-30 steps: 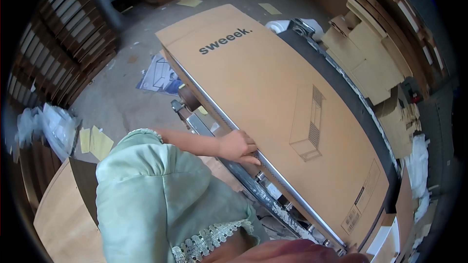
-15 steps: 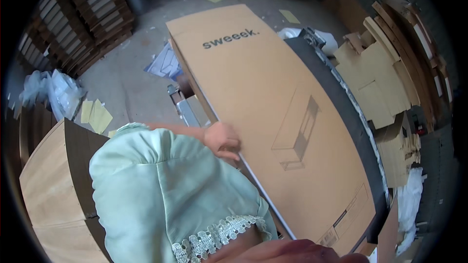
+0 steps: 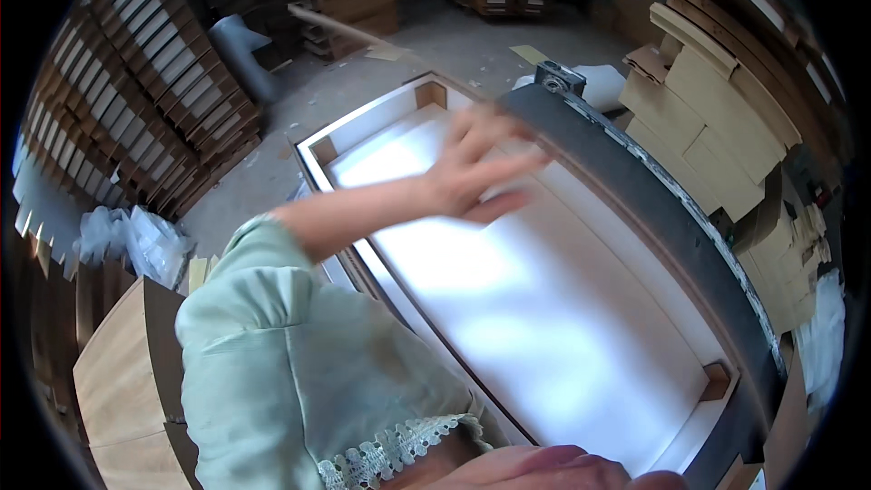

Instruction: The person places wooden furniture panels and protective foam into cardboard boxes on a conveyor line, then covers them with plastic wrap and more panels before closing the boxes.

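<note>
My left hand (image 3: pixel 472 168) reaches over a long cardboard box (image 3: pixel 363 118) with its top uncovered. The fingers are spread and blurred, and nothing shows in them. White lining and a glossy white panel (image 3: pixel 445 263) fill the box. Brown corner blocks (image 3: pixel 717 381) sit in its corners. The far edge of the box, beyond my hand, is partly hidden by it. My right hand is out of view.
A dark conveyor belt (image 3: pixel 653 191) runs along the box's right side. Flat cardboard sheets (image 3: pixel 717 127) lean at the right. Tall carton stacks (image 3: pixel 154 54) stand at the left, near crumpled clear plastic (image 3: pixel 145 240). A blurred tan strip (image 3: pixel 340 27) shows beyond the box.
The printed cardboard top no longer covers the box, and its white inside now shows. My left hand has moved from the near left edge up and right across the box, fingers opened.
</note>
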